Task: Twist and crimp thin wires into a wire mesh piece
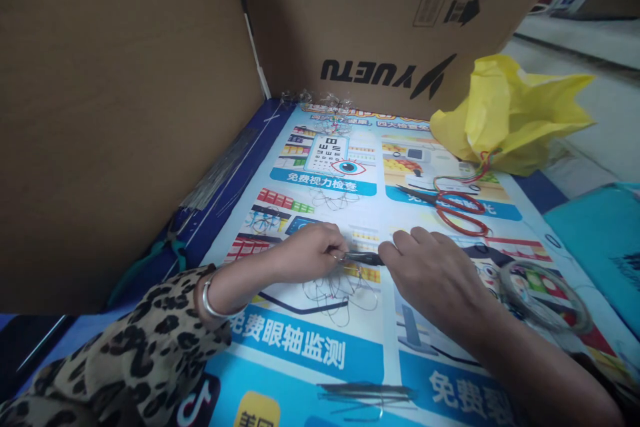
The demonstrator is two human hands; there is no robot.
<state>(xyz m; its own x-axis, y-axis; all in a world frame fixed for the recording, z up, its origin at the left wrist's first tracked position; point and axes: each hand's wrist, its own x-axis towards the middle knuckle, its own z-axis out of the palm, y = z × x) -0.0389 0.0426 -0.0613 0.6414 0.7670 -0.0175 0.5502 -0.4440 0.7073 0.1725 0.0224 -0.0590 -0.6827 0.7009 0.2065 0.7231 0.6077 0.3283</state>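
Observation:
My left hand [315, 252] is closed in a pinch over the printed mat [300, 363], holding a piece of thin wire whose shape is mostly hidden. In my right hand [430, 273] is a dark-jawed tool [364, 258], its handles covered by the fingers. The tool's tip points left and meets the wire at my left fingertips. Just below the hands lies a loose tangle of bent wire [340, 290]. Another wire shape [333, 198] rests above them. Near the front edge is a bunch of straight wires [365, 392].
Red-handled scissors [463, 207] and a yellow bag [505, 117] lie at the right, above a wire coil [545, 297]. Green-handled pliers [173, 243] and straight wires [220, 170] are at the left. Cardboard walls [125, 113] stand at the left and back.

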